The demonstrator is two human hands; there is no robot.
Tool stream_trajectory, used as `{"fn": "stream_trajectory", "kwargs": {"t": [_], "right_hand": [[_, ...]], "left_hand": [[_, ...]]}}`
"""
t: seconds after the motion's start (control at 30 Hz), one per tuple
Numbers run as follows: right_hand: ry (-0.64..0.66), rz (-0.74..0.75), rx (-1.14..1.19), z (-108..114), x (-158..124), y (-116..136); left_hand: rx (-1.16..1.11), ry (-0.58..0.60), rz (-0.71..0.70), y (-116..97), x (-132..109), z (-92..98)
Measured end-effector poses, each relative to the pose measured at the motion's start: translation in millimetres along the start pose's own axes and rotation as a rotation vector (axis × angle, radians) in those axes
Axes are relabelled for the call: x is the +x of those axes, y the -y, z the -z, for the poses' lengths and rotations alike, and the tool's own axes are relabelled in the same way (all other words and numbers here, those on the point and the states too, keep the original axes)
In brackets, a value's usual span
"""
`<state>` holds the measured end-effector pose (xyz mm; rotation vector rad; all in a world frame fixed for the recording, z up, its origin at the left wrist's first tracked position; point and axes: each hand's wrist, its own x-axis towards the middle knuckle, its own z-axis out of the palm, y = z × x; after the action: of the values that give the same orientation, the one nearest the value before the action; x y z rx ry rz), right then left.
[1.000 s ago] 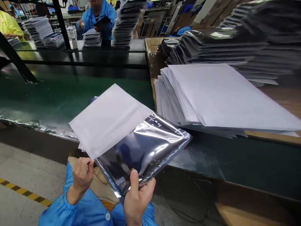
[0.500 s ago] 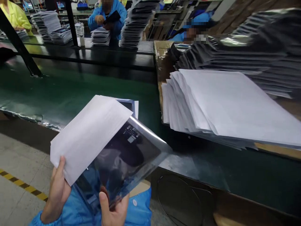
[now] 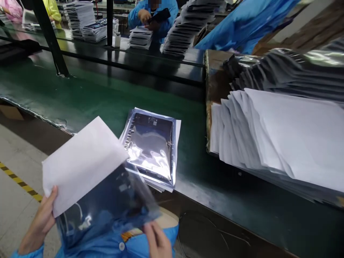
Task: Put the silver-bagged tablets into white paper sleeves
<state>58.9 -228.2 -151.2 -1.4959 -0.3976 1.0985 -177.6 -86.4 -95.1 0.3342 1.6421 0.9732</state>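
My left hand [image 3: 40, 218] is closed on the lower left edge of a white sheet-like sleeve [image 3: 83, 161], thumb on top. Against the sleeve's lower right side, partly covered by it, lies a clear plastic bag [image 3: 107, 200] with a dark flat panel in it, blurred by motion. The fingers of my right hand [image 3: 158, 240] pinch the bag's lower right corner. Beyond them, on the green bench, a small pile is topped by a shiny bagged panel [image 3: 152, 143] with white sheets under it.
A large stack of white sleeves [image 3: 303, 136] stands at right on a cardboard base, with dark bagged panels [image 3: 290, 79] behind. A dark post [image 3: 51, 39] rises from the green bench [image 3: 91, 96]. Co-workers and paper stacks [image 3: 80, 18] are across the bench.
Both hands have drawn left and down with the sleeve and bag, uncovering the bagged panel on the bench. My right hand has shifted to the bag's corner. The view has turned left.
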Motion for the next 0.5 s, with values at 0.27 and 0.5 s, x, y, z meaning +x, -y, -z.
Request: {"fn": "stream_trajectory", "kwargs": {"t": [0.27, 0.5], "right_hand": [[0.197, -0.291, 0.361, -22.9, 55.5, -10.2], [0.085, -0.266, 0.323, -26.9, 54.1, -51.9]], "left_hand": [[0.227, 0.2, 0.23, 32.1, 34.1, 54.8], [0.17, 0.189, 0.243, 70.4, 61.1, 48.3]]}}
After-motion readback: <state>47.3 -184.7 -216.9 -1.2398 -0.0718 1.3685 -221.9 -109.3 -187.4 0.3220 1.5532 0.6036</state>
